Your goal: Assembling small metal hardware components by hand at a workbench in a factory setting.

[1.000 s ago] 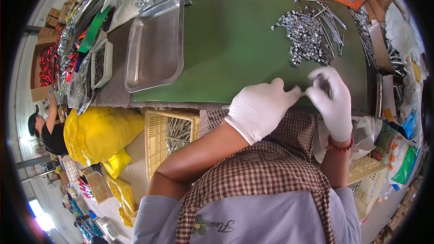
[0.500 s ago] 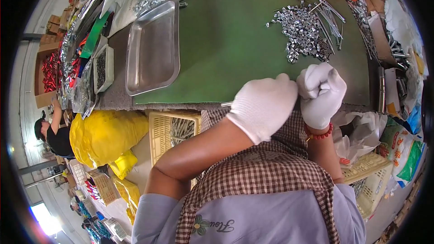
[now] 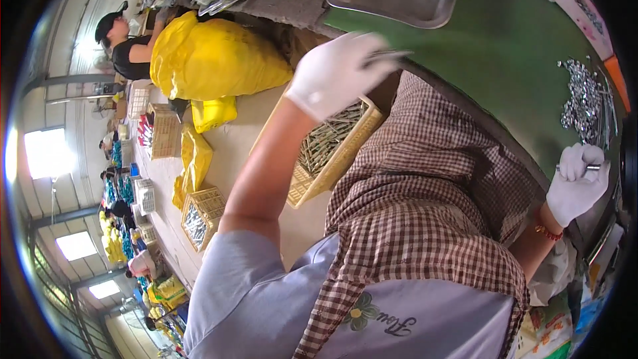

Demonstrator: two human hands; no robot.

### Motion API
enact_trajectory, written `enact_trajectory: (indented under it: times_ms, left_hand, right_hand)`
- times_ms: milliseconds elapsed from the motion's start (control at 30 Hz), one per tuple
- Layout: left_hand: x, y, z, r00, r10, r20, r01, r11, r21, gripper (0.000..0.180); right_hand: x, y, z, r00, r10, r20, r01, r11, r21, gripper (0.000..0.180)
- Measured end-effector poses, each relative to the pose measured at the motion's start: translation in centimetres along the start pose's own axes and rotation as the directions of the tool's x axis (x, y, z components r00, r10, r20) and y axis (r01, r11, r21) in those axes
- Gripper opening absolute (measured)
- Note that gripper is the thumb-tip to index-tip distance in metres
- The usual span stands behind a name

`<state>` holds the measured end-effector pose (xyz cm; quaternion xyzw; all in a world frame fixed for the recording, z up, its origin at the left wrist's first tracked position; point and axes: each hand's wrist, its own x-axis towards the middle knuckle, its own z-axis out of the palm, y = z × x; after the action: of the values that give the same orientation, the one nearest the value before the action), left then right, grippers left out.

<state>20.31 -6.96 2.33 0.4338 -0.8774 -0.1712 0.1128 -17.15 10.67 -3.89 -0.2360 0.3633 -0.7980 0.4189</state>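
Both gloved hands gripped metal — left hand (image 3: 337, 73) held a blurred, seemingly thin rod over the yellow basket (image 3: 332, 153); right hand (image 3: 575, 183) pinched a pin beside the green bench (image 3: 505, 60) — near the screw pile (image 3: 585, 103).

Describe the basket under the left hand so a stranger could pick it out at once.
Start at the green table and drop to its near edge, where the white-gloved left hand holds a thin metal piece. Directly below that hand sits a tan slatted plastic basket filled with long thin metal rods. Unlike the smaller baskets farther off on the floor, it stands tilted against the table, beside the checked apron.
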Motion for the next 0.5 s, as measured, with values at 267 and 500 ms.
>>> enact_trajectory:
  times_ms: [267, 500]
  left_hand:
    - [-14.2, -13.5, 6.8, 0.865, -0.494, 0.084, 0.48, 0.865, 0.145, 0.036]
    - [-2.8, -3.1, 4.6, 0.927, -0.048, -0.371, 0.034, 0.998, -0.044, 0.016]
  right_hand:
    - [0.8, 0.4, -0.7, 0.998, 0.044, 0.042, -0.041, 0.997, -0.069, 0.039]
    - [-0.4, 1.6, 2.6, 0.962, -0.177, -0.207, 0.085, 0.918, -0.388, 0.014]
